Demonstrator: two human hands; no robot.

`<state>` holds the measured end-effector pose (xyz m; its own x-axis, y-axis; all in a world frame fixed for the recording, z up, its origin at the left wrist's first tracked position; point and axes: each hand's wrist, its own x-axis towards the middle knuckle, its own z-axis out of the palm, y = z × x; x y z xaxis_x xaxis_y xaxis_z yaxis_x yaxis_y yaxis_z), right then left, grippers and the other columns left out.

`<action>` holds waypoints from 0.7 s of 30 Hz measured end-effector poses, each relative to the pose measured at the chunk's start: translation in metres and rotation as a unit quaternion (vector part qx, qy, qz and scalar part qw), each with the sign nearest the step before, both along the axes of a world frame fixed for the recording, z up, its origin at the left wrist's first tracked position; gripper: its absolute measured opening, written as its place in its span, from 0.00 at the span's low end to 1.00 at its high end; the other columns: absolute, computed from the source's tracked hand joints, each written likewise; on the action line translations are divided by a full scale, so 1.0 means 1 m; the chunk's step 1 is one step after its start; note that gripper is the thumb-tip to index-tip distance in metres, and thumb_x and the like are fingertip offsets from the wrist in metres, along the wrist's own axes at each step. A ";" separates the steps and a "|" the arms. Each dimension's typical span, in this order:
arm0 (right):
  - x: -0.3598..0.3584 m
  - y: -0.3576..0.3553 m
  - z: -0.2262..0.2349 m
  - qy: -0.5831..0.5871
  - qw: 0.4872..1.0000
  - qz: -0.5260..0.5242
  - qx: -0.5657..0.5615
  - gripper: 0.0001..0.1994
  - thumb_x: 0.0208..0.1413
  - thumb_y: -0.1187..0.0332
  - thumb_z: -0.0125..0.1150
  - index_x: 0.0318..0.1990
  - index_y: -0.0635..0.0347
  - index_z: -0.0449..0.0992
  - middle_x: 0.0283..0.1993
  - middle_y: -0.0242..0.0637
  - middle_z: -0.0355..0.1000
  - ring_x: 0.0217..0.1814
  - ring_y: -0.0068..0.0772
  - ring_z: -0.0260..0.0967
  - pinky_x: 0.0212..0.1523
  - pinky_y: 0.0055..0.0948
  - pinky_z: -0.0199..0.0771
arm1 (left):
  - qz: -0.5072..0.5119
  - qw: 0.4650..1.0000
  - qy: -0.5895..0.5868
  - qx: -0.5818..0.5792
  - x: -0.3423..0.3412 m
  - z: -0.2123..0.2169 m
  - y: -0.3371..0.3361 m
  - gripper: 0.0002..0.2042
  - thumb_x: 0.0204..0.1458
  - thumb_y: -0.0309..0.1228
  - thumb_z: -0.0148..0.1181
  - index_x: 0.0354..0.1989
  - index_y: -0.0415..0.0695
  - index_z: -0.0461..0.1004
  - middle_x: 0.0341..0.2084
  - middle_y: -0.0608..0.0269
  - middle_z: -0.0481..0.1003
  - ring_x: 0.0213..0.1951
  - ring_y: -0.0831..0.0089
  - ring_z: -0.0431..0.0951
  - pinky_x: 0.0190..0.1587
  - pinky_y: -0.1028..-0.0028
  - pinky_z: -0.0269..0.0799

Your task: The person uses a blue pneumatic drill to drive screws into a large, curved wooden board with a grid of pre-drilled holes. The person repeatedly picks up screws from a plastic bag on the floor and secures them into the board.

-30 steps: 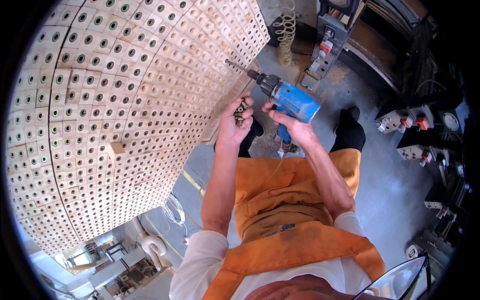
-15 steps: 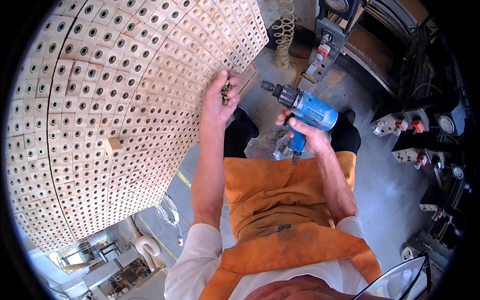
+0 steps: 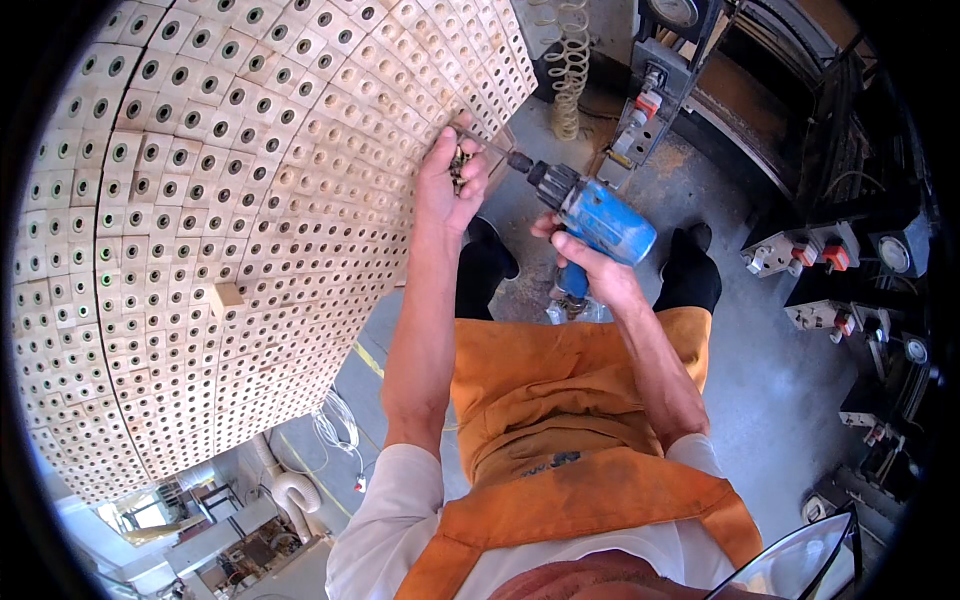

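Observation:
My left hand [image 3: 436, 195] is curled around several small brass-coloured threaded inserts [image 3: 459, 170], beside the right face of a large stack of wooden blocks [image 3: 240, 215]. Rows of round holes cover this face; many hold dark-rimmed metal inserts, while those nearest my left hand look bare. In my right hand [image 3: 598, 268] is a blue pistol-grip air drill [image 3: 608, 222], fingers wrapped round its handle. Its thin bit points up-left, with the tip at my left fingertips by the blocks. Whether an insert sits on the tip is too small to tell.
A small loose wood block [image 3: 226, 299] sticks out from the stack's face. A coiled air hose [image 3: 570, 75] hangs at the top. Machinery with gauges and red switches [image 3: 835, 253] lines the right side. A white cable [image 3: 335, 425] and a ribbed duct [image 3: 292, 492] lie lower left.
My right hand has brought the drill left and slightly up, so its bit now reaches my left hand. The left hand has shifted slightly right, still holding the inserts.

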<state>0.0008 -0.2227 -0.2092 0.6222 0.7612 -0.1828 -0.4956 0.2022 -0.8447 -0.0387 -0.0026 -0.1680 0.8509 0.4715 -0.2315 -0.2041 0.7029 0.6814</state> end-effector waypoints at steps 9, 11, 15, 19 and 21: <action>0.002 0.019 0.014 -0.001 1.000 0.002 -0.010 0.13 0.53 0.71 0.62 0.47 0.60 0.72 0.41 0.36 0.75 0.45 0.29 0.74 0.33 0.24 0.68 | -0.017 0.999 0.027 -0.042 -0.009 -0.010 -0.003 0.12 0.61 0.35 0.49 0.45 0.40 0.68 0.30 0.64 0.68 0.23 0.82 0.64 0.16 0.85 0.54; 0.000 0.021 0.014 -0.015 1.000 -0.004 -0.017 0.12 0.53 0.71 0.62 0.45 0.60 0.73 0.40 0.34 0.75 0.40 0.26 0.73 0.32 0.24 0.67 | -0.066 0.994 0.061 -0.053 -0.020 -0.024 -0.007 0.12 0.61 0.35 0.50 0.45 0.40 0.69 0.29 0.65 0.68 0.23 0.80 0.64 0.16 0.85 0.55; -0.002 0.025 0.019 -0.071 0.997 -0.006 -0.033 0.09 0.56 0.72 0.60 0.44 0.61 0.76 0.40 0.32 0.77 0.36 0.20 0.70 0.35 0.23 0.70 | -0.089 0.990 0.077 -0.074 -0.038 -0.044 -0.020 0.12 0.60 0.36 0.51 0.44 0.40 0.67 0.29 0.65 0.68 0.21 0.83 0.63 0.14 0.87 0.53; -0.004 0.028 0.033 -0.063 0.998 -0.007 -0.003 0.10 0.56 0.71 0.60 0.45 0.61 0.77 0.42 0.32 0.78 0.36 0.18 0.70 0.35 0.23 0.70 | -0.065 0.986 0.131 -0.075 -0.051 -0.057 -0.024 0.13 0.61 0.40 0.50 0.43 0.42 0.67 0.26 0.68 0.67 0.20 0.84 0.62 0.13 0.88 0.53; -0.002 0.026 0.032 -0.048 0.999 -0.005 -0.008 0.10 0.55 0.70 0.61 0.45 0.60 0.77 0.43 0.32 0.77 0.35 0.18 0.68 0.34 0.22 0.69 | -0.060 0.985 0.146 -0.068 -0.052 -0.059 -0.027 0.14 0.62 0.41 0.49 0.44 0.43 0.67 0.25 0.69 0.68 0.20 0.84 0.63 0.14 0.87 0.54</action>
<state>-0.0015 -0.1971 -0.1775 0.6445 0.7528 -0.1337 -0.4101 0.1928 -0.8914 -0.0911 -0.0300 -0.2268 0.7867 0.3189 -0.5286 0.0773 0.7985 0.5970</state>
